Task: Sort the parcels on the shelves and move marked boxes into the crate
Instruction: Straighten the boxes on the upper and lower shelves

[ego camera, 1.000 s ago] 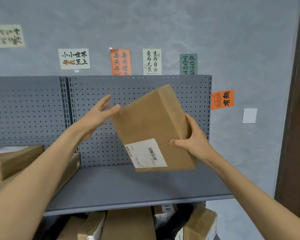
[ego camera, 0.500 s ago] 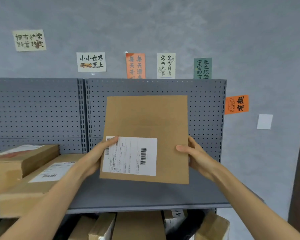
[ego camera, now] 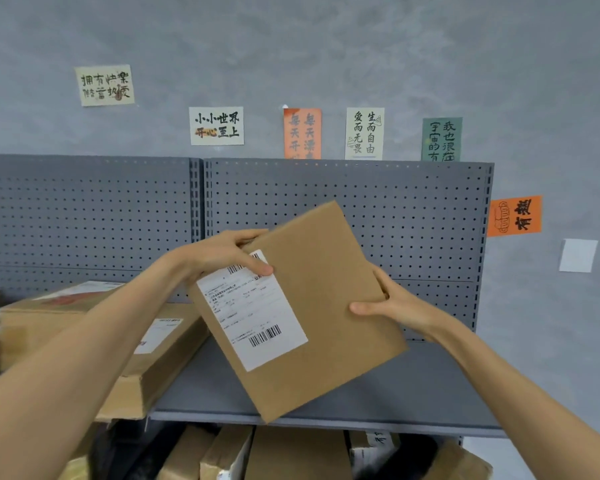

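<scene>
We face a grey shelf [ego camera: 412, 386] with a pegboard back [ego camera: 395, 220]; flat parcels [ego camera: 167, 355] lie stacked at its left end. Over the bare stretch we hold a brown box [ego camera: 326, 306] off the shelf, tilted. Its white label [ego camera: 253, 313] faces us, the print too blurred to tell whether it is marked. Our left hand [ego camera: 219, 252] grips the top-left corner, thumb on the label. Our right hand [ego camera: 398, 306] clasps the right edge.
</scene>
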A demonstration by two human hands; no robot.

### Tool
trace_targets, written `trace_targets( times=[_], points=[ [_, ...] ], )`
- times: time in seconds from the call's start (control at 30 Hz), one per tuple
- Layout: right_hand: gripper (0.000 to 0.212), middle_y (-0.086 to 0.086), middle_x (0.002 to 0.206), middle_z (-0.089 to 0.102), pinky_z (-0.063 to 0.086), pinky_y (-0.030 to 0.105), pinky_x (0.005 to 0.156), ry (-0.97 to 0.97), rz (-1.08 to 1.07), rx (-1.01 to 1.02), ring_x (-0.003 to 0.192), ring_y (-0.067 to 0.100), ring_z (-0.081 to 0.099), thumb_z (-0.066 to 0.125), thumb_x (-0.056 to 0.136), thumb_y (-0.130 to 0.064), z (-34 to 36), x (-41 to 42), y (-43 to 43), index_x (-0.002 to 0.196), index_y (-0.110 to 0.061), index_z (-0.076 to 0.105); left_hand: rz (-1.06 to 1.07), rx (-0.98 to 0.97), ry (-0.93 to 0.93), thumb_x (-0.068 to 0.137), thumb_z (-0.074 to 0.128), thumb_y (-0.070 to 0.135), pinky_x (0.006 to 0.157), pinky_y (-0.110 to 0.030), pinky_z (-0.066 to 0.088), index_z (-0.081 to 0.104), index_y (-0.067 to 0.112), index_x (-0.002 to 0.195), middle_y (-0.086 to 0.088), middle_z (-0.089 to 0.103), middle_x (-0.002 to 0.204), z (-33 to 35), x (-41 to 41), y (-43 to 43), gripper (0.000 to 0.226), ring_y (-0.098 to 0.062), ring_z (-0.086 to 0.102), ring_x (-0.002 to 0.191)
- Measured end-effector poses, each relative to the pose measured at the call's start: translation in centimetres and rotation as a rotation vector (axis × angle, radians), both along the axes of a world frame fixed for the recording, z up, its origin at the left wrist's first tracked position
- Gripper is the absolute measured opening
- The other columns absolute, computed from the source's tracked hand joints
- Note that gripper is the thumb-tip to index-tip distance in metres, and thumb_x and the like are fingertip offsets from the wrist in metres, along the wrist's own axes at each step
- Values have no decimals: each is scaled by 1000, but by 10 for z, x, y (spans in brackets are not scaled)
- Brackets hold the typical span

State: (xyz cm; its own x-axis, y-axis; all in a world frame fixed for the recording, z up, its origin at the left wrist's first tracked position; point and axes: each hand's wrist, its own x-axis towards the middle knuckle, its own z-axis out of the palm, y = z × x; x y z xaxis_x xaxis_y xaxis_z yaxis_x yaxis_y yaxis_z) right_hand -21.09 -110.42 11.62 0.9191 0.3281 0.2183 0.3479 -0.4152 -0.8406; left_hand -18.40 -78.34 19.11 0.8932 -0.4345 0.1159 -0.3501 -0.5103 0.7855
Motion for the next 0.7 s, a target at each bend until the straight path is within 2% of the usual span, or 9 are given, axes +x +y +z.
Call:
trace_targets(
  times=[0.07, 0.13, 0.2, 0.3, 0.4, 0.47, 0.53, 0.57, 0.7],
  points=[
    [97, -12, 136, 49, 49, 39, 96, -64, -60, 73, 119, 10, 54, 84, 56, -54, -9, 5, 2, 138, -51, 32, 31, 28, -77, 56, 89, 40, 66, -25, 56, 35, 46, 142, 3, 70, 113, 1, -2, -1, 102, -16, 72, 90],
    [97, -14, 133, 51, 48, 44, 97, -126, -125, 135, 118, 10, 54, 83, 51, -59, -15, 10, 4, 135, -54, 35, 127, 62, -247, 51, 83, 56, 86, -27, 49, 30, 46, 144, 5, 52, 136, 0, 0, -1, 107, -13, 59, 114],
    [97, -15, 130, 53, 51, 39, 90, -167, -169, 199, 115, 9, 55, 84, 49, -60, -18, 13, 7, 133, -57, 36, 290, 53, -464, 50, 76, 68, 106, -45, 34, 21, 46, 147, 1, 34, 148, -5, 3, 2, 114, -21, 34, 135],
    [100, -15, 123, 58, 53, 29, 75, -165, -216, 362, 106, 8, 62, 86, 48, -60, -23, 17, 10, 134, -51, 38, 478, -152, -611, 54, 72, 74, 112, -54, 20, 4, 48, 148, 4, 15, 154, -27, 4, 10, 119, -22, 17, 140],
    [94, -14, 111, 69, 57, 27, 67, -46, -220, 537, 94, 9, 70, 84, 50, -60, -29, 24, 18, 132, -40, 44, 390, -258, -462, 60, 72, 69, 113, -50, 19, 2, 53, 146, 10, 7, 157, -69, 4, 14, 112, -18, 17, 143],
    [86, -12, 112, 70, 57, 34, 78, 60, -218, 579, 98, 12, 70, 80, 57, -62, -35, 30, 28, 131, -36, 45, 254, -420, -266, 65, 70, 68, 110, -43, 35, 16, 55, 144, 11, 26, 155, -97, 2, 15, 96, -10, 37, 135],
    [78, -7, 120, 66, 51, 44, 93, 151, -224, 541, 107, 16, 65, 72, 68, -64, -43, 38, 40, 133, -34, 40, 205, -575, -116, 71, 68, 63, 92, -30, 48, 37, 51, 138, 13, 54, 137, -115, 4, 17, 75, -3, 59, 114],
    [75, -7, 122, 63, 50, 46, 93, 187, -235, 504, 108, 17, 62, 67, 73, -65, -48, 42, 45, 134, -34, 37, 228, -606, -76, 74, 66, 60, 86, -27, 49, 43, 48, 135, 13, 61, 129, -121, 6, 20, 66, -3, 64, 106],
    [64, -8, 119, 57, 54, 37, 66, 284, -255, 356, 103, 17, 60, 53, 82, -66, -64, 51, 70, 135, -37, 30, 385, -644, 52, 86, 60, 51, 68, -23, 51, 55, 40, 125, 14, 70, 109, -137, 15, 42, 41, -5, 68, 92]
  ],
)
